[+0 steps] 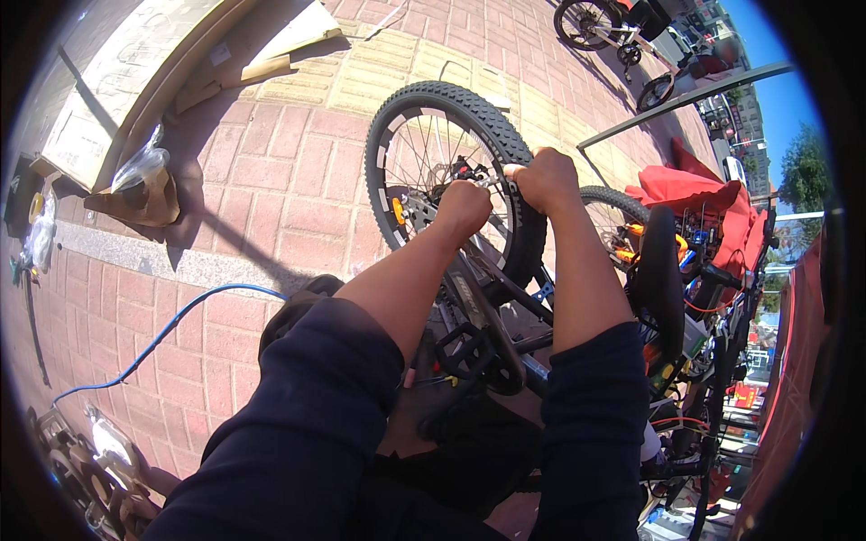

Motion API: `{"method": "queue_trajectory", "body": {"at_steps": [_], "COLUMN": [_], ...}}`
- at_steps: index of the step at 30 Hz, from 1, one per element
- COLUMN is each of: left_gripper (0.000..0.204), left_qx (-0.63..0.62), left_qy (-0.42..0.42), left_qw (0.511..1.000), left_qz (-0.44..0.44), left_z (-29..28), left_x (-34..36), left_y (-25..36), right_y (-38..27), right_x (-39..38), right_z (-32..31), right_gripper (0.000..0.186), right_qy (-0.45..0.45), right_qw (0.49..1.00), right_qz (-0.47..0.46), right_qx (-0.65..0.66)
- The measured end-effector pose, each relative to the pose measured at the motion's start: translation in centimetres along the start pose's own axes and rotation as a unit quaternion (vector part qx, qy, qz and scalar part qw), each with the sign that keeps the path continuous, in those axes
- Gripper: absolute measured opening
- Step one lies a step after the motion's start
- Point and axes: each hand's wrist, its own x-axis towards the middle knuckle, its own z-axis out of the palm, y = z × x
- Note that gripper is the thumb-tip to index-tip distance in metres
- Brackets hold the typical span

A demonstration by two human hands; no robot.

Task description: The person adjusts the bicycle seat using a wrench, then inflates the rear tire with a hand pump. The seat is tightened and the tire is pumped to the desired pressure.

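Note:
A bicycle wheel (pixel 374 171) with a knobby black tyre stands in front of me, with spokes and an orange reflector (pixel 398 211). My left hand (pixel 465 212) is closed in a fist near the wheel's hub; what lies in its fingers is hidden. Against the right side of the tyre, my right hand (pixel 548 180) is closed too, its thumb at the rim; I cannot make out what it grips. Between my forearms are the bike's chain guard (pixel 478 311) and a black pedal (pixel 465 350).
To the right stand a black saddle (pixel 658 284), a second wheel (pixel 613 212) and a red cloth (pixel 690 194) over bike parts. A blue hose (pixel 171 326) crosses the brick paving at left. A long cardboard box (pixel 135 81) lies at upper left, beside a small open carton (pixel 140 200).

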Motion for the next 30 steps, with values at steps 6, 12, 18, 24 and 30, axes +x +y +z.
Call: {"method": "queue_trajectory", "body": {"at_steps": [6,12,18,24,30], "left_gripper": [0.016,0.016,0.017,0.008,0.017], "left_qx": [0.013,0.005,0.022,-0.008,0.015], "left_qy": [-0.002,0.001,-0.005,-0.042,-0.031], "left_qw": [1.000,1.000,1.000,0.998,0.999], "left_qz": [0.009,0.003,-0.008,-0.051,-0.042], "left_z": [0.0,-0.3,-0.3,-1.1,-1.2], "left_x": [0.0,0.0,-0.1,0.1,0.0], "left_y": [-0.1,0.2,0.3,0.8,1.0], "right_y": [-0.3,0.1,-0.3,-0.4,0.0], "right_x": [-0.3,-0.1,-0.3,-1.0,-0.6], "right_z": [-0.6,-0.4,-0.9,0.0,0.1], "right_gripper": [0.051,0.052,0.052,0.054,0.059], "right_qy": [-0.003,-0.010,-0.040,-0.035,-0.043], "right_qw": [1.000,1.000,0.999,0.998,0.998], "right_qz": [-0.002,-0.001,-0.018,-0.007,-0.011], "right_qx": [0.006,0.010,0.000,0.051,0.042]}}
